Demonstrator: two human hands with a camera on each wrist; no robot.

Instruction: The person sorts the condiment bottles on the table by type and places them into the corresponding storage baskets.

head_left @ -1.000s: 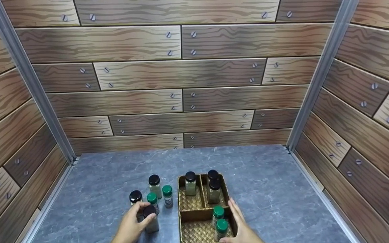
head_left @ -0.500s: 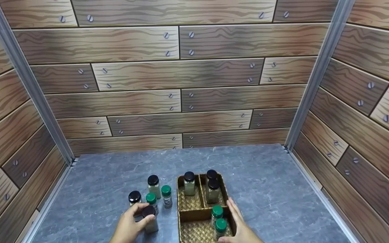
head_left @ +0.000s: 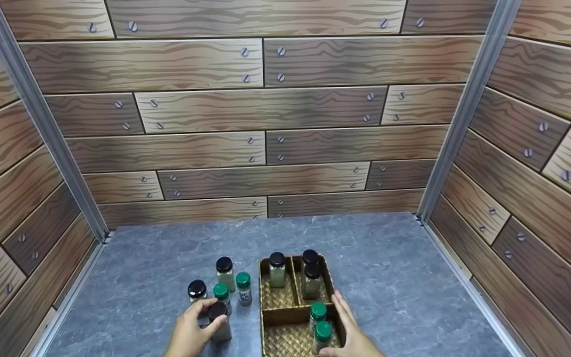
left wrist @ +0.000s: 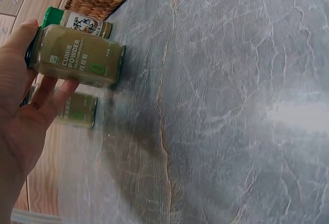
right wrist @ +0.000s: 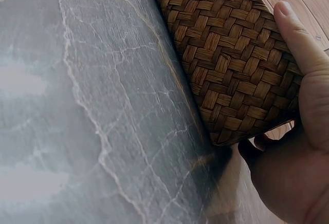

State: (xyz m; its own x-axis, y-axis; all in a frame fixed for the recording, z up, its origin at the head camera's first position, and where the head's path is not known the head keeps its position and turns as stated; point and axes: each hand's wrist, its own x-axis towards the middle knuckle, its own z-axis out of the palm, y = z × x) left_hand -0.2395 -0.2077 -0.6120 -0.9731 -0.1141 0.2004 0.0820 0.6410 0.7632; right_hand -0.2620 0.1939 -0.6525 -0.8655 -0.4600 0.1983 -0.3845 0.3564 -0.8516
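Barely any shift since a second ago: left hand [head_left: 191, 332] still wrapped round the cumin jar [head_left: 219, 321], thumb and fingers curled about its black cap and glass body, base just touching or barely off the grey surface [head_left: 389, 277] — hard to tell which. Camera view nudged down a touch, nothing else moved, so the grip reads as settled rather than mid-lift. Right hand [head_left: 352, 334] still laid flat along the right wall of the woven basket [head_left: 299, 313], fingers straight, thumb pressed on the weave in the right wrist view, steadying it. Jar itself: clear squarish glass, olive-brown powder inside, printed "CUMIN POWDER" label plain in the left wrist view [left wrist: 77, 57]. Beside it, two green-capped jars [head_left: 222, 296] and two black-capped jars [head_left: 224, 272], all upright, clustered left of the basket. Inside the basket, three black-capped jars in the far compartments [head_left: 277, 268], two green-capped ones in the near compartment [head_left: 318, 317]. Basket a tight brown herringbone weave, stiff-walled, rectangular; surface smooth, marble-veined, slightly glossy; walls behind printed with wood planks and screws.
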